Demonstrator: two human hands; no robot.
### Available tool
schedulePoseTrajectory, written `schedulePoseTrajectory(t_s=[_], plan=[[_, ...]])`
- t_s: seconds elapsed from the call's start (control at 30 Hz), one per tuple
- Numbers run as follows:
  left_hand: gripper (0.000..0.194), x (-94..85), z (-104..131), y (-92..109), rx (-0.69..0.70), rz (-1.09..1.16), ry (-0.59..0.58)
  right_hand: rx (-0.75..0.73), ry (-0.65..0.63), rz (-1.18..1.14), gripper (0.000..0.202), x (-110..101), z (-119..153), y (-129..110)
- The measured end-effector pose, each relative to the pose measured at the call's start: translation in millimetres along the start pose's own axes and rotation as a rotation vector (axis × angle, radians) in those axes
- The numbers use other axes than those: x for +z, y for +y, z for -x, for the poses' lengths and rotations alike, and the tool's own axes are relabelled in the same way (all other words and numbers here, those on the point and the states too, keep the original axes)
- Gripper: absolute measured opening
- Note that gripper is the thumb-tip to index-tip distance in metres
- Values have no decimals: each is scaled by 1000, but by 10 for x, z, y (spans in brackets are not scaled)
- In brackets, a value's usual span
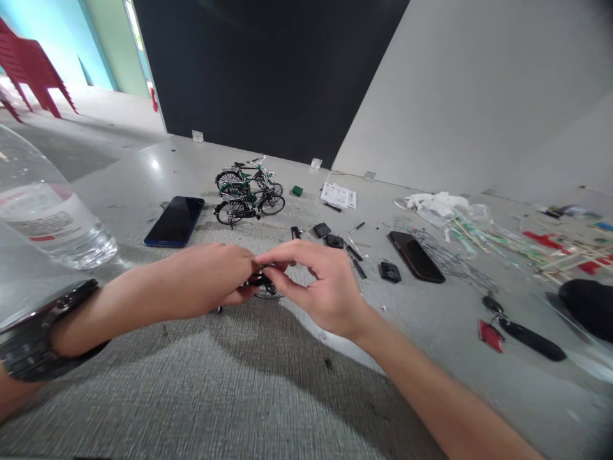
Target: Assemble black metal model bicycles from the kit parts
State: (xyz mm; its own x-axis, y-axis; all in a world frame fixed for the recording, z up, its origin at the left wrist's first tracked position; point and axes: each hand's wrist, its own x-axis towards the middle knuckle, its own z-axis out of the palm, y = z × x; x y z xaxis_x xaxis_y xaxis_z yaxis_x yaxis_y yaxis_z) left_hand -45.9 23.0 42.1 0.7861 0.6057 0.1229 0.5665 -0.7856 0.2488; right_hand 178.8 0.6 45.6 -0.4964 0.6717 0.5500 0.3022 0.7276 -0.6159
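Observation:
Between my two hands is a small model bicycle (271, 291), mostly covered by my fingers; part of a spoked wheel and a dark frame piece show. My left hand (223, 275) is closed around its left side, with a black watch (52, 332) on the wrist. My right hand (320, 281) pinches a dark part of it between thumb and forefinger. Just beyond them, finished-looking model bicycles (249, 191) in black, green and silver stand upright side by side. Small black plastic parts (334, 241) lie right of them.
A blue phone (175, 220) and a clear water bottle (52, 204) are at left. Printed papers (338, 195) and a green block (297, 190) lie behind. Rightward are a dark phone (416, 257), metal wires (454, 259), keys (527, 335) and plastic scraps (445, 207). A dark panel (268, 70) stands behind.

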Motion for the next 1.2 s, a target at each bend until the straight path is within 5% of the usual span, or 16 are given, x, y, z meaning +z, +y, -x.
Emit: schedulePoseTrajectory(t_s=[0.47, 1.2], plan=[[30, -51, -11, 124, -31, -41, -102, 185, -70, -19, 8, -36, -50, -154], [23, -39, 1, 173, -94, -65, -53, 172, -248, 358, 10, -83, -32, -322]])
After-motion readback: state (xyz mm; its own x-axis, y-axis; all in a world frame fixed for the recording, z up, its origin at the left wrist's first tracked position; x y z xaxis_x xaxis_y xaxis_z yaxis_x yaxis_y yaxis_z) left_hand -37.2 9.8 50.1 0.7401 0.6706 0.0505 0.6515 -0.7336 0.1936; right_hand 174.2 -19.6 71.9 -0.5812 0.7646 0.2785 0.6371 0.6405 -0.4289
